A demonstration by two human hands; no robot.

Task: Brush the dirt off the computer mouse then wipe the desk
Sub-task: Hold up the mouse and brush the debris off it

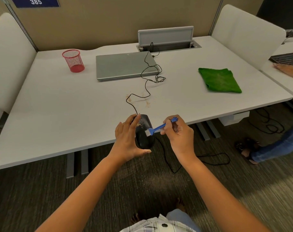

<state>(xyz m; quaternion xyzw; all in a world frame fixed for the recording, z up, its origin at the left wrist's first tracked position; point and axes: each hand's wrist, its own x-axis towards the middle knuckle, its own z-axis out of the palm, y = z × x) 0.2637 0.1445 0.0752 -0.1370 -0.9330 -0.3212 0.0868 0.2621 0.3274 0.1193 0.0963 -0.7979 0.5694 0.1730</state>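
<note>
Mouse gripped lengthwise in left hand over desk front edge, cord end away. Brush pinched in right hand fingers, bristles touching its right flank; crumbs toward buttons, up-left of bristles. Green cloth far right.

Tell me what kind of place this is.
Most likely an office workstation: a white desk enclosed by fabric partition panels, a closed laptop beside a flip-up cable hatch, and a numbered placard reading 385.
</note>
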